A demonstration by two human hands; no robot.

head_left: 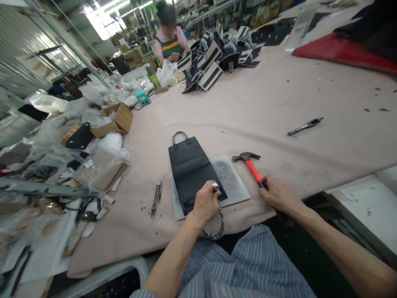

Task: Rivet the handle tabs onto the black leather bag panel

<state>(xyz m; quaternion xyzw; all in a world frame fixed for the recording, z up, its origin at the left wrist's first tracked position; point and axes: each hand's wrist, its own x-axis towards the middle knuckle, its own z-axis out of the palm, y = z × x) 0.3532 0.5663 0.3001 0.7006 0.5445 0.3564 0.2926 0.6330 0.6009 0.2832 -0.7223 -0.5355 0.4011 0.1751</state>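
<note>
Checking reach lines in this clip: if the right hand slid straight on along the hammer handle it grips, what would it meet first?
The right hand points up-left along the orange handle, so it would first meet the hammer head itself. Beyond that lies bare table, as far as depth can be judged.

From where I stand, no word, label, brand name or number can be made out anywhere, not on the cardboard boxes [119,120], the black bag [192,171] or the green device [142,97] up the table.
</note>
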